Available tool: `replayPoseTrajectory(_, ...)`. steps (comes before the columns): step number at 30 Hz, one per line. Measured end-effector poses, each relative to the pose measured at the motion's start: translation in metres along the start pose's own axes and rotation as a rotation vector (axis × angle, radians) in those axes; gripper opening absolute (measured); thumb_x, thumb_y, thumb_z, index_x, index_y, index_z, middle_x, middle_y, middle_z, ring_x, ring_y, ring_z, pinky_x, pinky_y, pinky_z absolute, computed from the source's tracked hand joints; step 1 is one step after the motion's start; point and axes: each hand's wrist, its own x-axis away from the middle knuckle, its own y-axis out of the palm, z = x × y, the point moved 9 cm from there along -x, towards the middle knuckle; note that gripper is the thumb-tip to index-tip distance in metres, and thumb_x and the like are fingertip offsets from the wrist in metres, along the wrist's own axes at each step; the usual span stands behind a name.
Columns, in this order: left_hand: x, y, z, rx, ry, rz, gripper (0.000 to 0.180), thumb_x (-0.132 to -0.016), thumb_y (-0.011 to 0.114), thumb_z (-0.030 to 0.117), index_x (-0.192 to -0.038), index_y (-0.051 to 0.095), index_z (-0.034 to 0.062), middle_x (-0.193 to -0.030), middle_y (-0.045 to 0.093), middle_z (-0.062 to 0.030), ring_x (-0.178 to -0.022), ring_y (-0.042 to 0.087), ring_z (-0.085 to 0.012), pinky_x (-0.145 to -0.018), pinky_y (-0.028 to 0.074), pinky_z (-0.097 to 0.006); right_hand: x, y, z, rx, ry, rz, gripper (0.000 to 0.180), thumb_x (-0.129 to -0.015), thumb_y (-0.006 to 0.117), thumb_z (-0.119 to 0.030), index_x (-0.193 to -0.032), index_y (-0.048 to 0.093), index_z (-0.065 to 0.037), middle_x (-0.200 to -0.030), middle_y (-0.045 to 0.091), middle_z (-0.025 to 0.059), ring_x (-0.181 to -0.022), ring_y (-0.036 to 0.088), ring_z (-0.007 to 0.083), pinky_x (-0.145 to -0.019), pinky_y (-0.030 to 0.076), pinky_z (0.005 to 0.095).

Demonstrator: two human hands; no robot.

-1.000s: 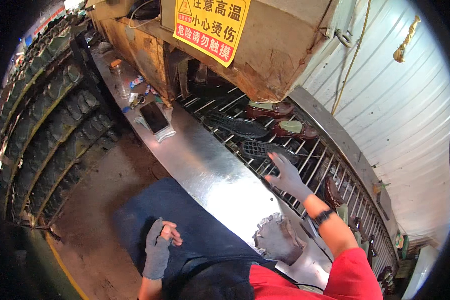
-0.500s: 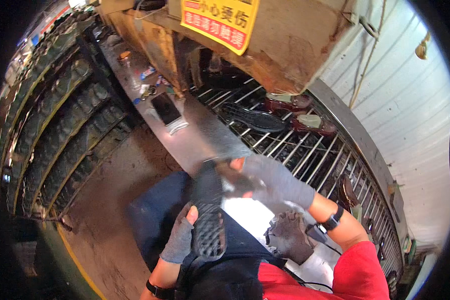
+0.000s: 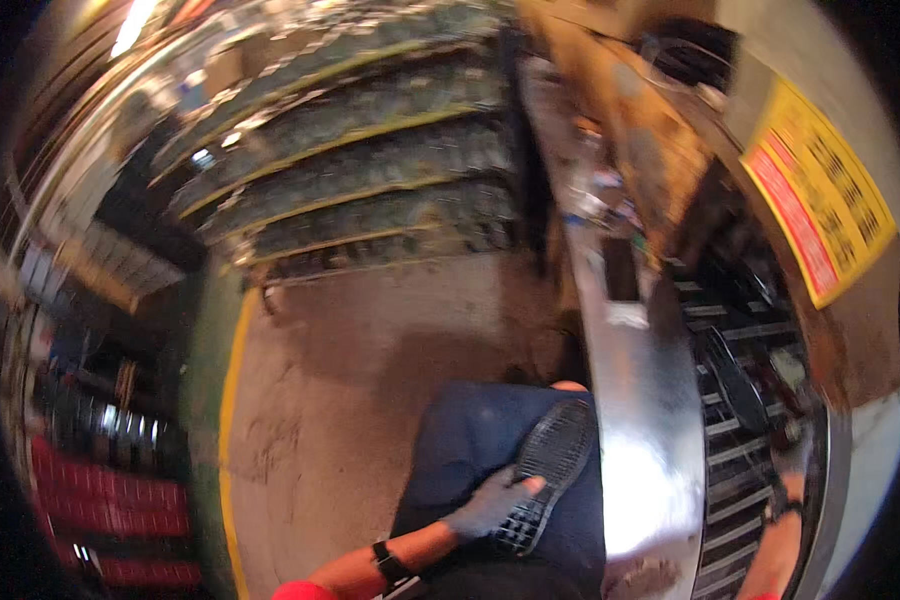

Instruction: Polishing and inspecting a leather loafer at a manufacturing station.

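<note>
Over my lap, my left hand (image 3: 488,505) in a grey fingerless glove grips a black shoe sole (image 3: 560,440), its thumb lying across the patterned face. The sole tilts up and away from me. Far to the right, my gloved right hand (image 3: 792,458) is over the barred metal rack (image 3: 725,530), close to a pale and dark red shoe part (image 3: 788,370). Motion smears its fingers, so whether it holds anything cannot be made out. Another black sole (image 3: 736,380) lies on the bars nearby.
A shiny metal ledge (image 3: 650,400) runs between my lap and the rack, with a dark phone-like slab (image 3: 621,268) on it. Above the rack hangs a rusty machine housing with a yellow and red sign (image 3: 820,190). Shelving (image 3: 350,170) full of dark items stands ahead; red crates (image 3: 110,500) sit left.
My view has swung left. My right hand has left the sole's upper end and moved out over the rack. My left hand still holds the sole, now tilted to the right.
</note>
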Motion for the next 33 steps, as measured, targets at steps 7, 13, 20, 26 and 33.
replayPoseTrajectory(7,0.034,-0.029,0.074,-0.446,0.414,0.327,0.059,-0.104,0.065,0.031,-0.151,0.047,-0.0012,-0.136,0.062,-0.0184,-0.126,0.06,-0.0234,-0.11,0.047,-0.033,0.093,0.105,-0.023,-0.83,0.343,-0.235,0.056,-0.104,0.063,-0.044,-0.15,0.053,-0.012,-0.128,0.068,0.0063,-0.115,0.065,0.0231,-0.095,0.057,0.038)
replayPoseTrajectory(13,0.02,0.022,0.121,-0.147,0.664,-0.071,0.067,-0.107,0.062,0.031,-0.162,0.033,0.0064,-0.147,0.053,-0.0165,-0.137,0.052,-0.0239,-0.113,0.045,-0.036,0.205,0.168,-0.1,-0.555,0.206,-0.516,0.073,-0.099,0.065,-0.053,-0.152,0.05,-0.005,-0.131,0.066,0.01,-0.12,0.064,0.0244,-0.1,0.054,0.0392)
replayPoseTrajectory(20,0.032,0.03,0.15,0.316,0.655,-0.233,0.07,-0.097,0.074,0.047,-0.148,0.05,0.0044,-0.129,0.068,-0.0166,-0.121,0.067,-0.0293,-0.108,0.052,-0.044,0.287,0.434,-0.316,-0.68,0.313,-0.891,0.099,-0.096,0.056,-0.075,-0.155,0.043,0.002,-0.141,0.063,0.0153,-0.13,0.061,0.026,-0.113,0.048,0.0426)
replayPoseTrajectory(26,0.047,0.041,0.164,0.399,0.603,-0.488,0.08,-0.103,0.052,0.066,-0.145,0.053,-0.0011,-0.141,0.064,-0.0173,-0.131,0.061,-0.0285,-0.115,0.048,-0.044,0.293,0.461,-0.323,-0.715,0.707,-0.796,0.067,-0.11,0.043,-0.058,-0.149,0.05,-0.004,-0.135,0.067,0.0172,-0.118,0.069,0.0301,-0.104,0.058,0.042)
replayPoseTrajectory(33,-0.032,0.004,0.135,-1.207,1.094,0.299,0.061,-0.102,0.063,0.045,-0.138,0.061,-0.0032,-0.133,0.07,-0.0108,-0.123,0.063,-0.023,-0.107,0.05,-0.034,0.272,0.434,-0.326,-0.883,0.72,-0.716,0.092,-0.093,0.065,-0.065,-0.149,0.046,0.005,-0.128,0.066,0.0331,-0.107,0.072,0.0458,-0.097,0.061,0.0546)
